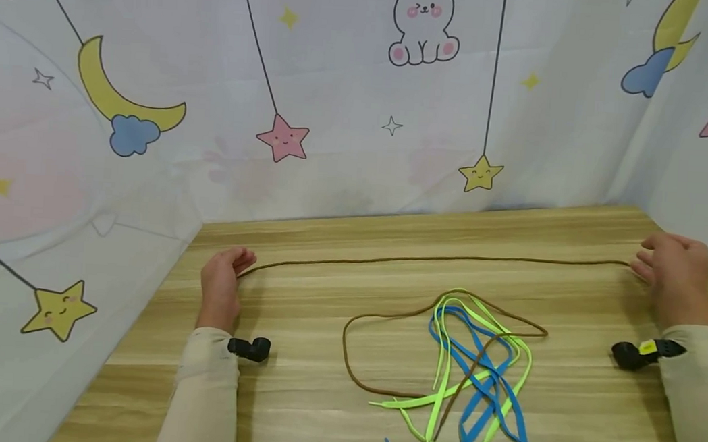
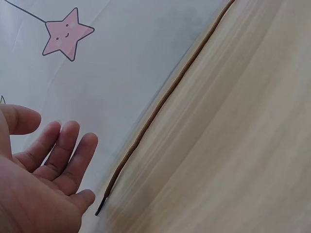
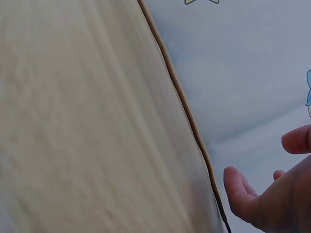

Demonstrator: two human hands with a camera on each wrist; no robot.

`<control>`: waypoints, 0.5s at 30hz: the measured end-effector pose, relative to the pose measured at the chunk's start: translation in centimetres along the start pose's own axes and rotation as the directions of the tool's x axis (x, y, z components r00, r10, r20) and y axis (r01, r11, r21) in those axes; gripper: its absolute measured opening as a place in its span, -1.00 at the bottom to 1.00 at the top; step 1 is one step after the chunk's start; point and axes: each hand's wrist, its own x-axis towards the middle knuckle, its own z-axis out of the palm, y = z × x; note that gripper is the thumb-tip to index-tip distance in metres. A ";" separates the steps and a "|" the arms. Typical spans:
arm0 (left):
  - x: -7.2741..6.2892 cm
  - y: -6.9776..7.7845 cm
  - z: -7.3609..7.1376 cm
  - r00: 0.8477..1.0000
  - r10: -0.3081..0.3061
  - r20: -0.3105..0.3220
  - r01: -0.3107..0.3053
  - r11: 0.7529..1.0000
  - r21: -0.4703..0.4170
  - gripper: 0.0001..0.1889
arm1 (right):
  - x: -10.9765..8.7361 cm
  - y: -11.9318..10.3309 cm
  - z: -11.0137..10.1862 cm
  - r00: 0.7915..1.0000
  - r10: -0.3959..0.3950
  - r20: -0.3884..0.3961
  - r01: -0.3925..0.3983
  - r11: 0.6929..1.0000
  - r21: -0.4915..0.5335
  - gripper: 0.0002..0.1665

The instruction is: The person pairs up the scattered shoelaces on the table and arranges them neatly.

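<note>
Behind the straight lace [image 1: 437, 258] hangs a cloth [image 1: 350, 79]; before it, on the worktop [image 1: 300, 312], blue laces [image 1: 521, 424], green laces [image 1: 403, 404] and a brown lace [image 1: 344, 345] lie tangled. My left grip [image 1: 221, 280] is just beside its left end, my right grip [image 1: 682, 268] by its right end; both are released, fingers loose.

Backdrop: White fabric [image 1: 350, 79] lines the far end and both sides.
Prints: A winking rabbit [image 1: 423, 24], a yellow moon [image 1: 91, 73] with a blue cloud [image 1: 134, 136], a pink star [image 1: 283, 139] and a yellow star [image 1: 481, 175] adorn the fabric.
Table: Light-brown wood-grain top [image 1: 298, 339] stretches toward the fabric.
Light: Soft, with faint shadows.
</note>
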 end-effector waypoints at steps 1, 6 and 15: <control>0.0 0.0 0.0 1.000 0.009 -0.002 -0.009 1.000 0.006 -0.80 | -0.1 0.0 0.0 1.000 0.000 -0.005 0.000 1.000 0.006 -0.58; 0.1 0.1 0.2 1.000 0.017 -0.002 -0.017 1.000 0.012 -0.74 | -0.4 -0.2 0.2 1.000 -0.001 -0.001 0.001 0.999 0.049 -0.69; -0.8 0.5 1.8 0.994 -0.024 0.105 0.009 0.990 0.144 -0.76 | -0.8 -0.4 0.9 0.995 -0.062 0.079 0.054 0.994 0.100 -0.73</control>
